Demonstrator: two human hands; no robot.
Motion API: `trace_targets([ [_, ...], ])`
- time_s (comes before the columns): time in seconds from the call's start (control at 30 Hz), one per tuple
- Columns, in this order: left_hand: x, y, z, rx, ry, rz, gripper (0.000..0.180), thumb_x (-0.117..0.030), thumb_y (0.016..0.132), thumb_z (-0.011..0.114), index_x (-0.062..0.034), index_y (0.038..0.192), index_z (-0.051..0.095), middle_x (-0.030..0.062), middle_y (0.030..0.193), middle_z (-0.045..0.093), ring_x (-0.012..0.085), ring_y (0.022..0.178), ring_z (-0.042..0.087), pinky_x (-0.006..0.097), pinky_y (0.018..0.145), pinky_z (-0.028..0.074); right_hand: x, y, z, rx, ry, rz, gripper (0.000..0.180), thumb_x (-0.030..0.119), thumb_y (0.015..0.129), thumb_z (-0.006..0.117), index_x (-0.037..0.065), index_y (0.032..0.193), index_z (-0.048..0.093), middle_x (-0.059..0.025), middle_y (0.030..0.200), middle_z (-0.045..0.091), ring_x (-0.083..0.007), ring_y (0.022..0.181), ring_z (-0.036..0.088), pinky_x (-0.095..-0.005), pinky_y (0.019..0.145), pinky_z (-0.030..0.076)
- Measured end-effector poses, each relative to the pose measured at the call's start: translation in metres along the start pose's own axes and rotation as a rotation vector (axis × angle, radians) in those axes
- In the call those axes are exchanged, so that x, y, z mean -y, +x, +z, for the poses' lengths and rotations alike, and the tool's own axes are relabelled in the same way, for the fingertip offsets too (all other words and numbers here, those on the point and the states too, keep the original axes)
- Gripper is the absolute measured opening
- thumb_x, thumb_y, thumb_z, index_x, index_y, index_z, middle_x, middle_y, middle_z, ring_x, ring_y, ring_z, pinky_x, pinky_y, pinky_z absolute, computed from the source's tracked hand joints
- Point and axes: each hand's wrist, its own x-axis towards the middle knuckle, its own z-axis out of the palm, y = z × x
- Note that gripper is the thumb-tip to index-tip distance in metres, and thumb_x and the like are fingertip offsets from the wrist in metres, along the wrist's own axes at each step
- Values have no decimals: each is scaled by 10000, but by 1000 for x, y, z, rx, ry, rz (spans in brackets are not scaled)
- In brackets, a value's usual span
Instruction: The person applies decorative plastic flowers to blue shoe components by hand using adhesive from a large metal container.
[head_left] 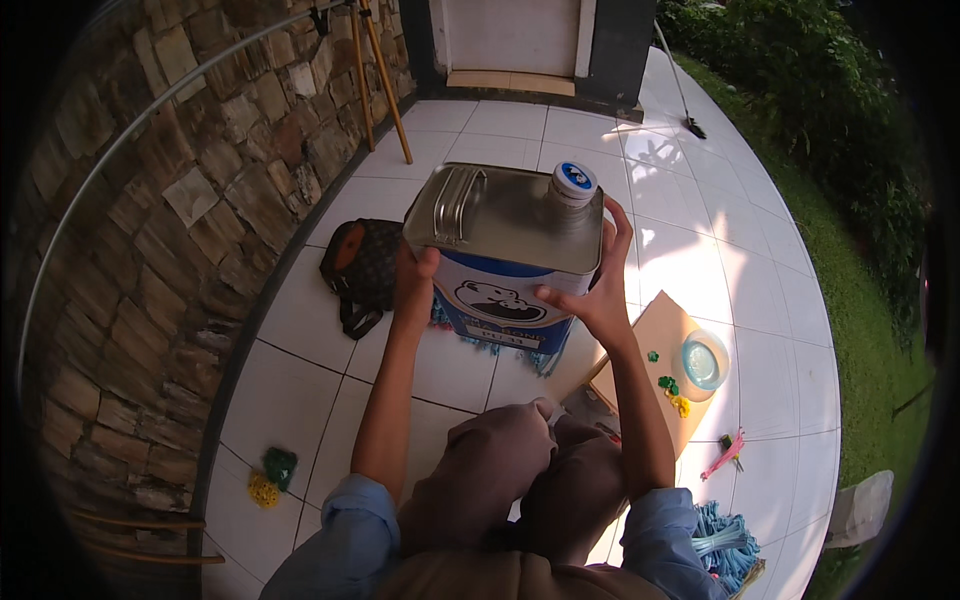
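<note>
Between my two hands is a rectangular metal can (515, 235) with a silver top, a folded wire handle and a blue and white label. A white screw cap with a blue top (574, 182) covers its spout at the back right corner. My left hand (413, 285) grips the left side, thumb at the upper edge. My right hand (605, 285) clasps the right side, fingers behind and thumb on the front. The can is held up above the floor, over light blue strands that it partly hides.
A dark bag (362, 270) lies left of the can. At the right, a clear bluish bowl (705, 360) stands on a cardboard sheet (655, 335) beside green and yellow pieces. A bundle of blue strands (728, 545) sits lower right. Wooden tripod legs (385, 90) stand by the stone wall (150, 250).
</note>
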Motion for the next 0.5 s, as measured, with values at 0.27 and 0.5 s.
trace_targets([
  [0.27, 47, -44, -93, -151, 33, -128, 815, -495, 750, 639, -41, 1354, 332, 85, 1327, 398, 201, 1234, 363, 335, 1035, 249, -76, -10, 62, 323, 100, 175, 1192, 247, 556, 864, 69, 1346, -11, -240, 1336, 253, -363, 1275, 294, -452, 1076, 254],
  [0.5, 87, -67, -148, -231, 6, -199, 776, -407, 765, 660, -73, 1375, 315, 83, 1337, 393, 196, 1253, 353, 354, 1053, 245, -157, -10, 112, 538, -84, 143, 1252, 204, 533, 867, 93, 1381, -48, -202, 1370, 261, -346, 1297, 298, -454, 1088, 244],
])
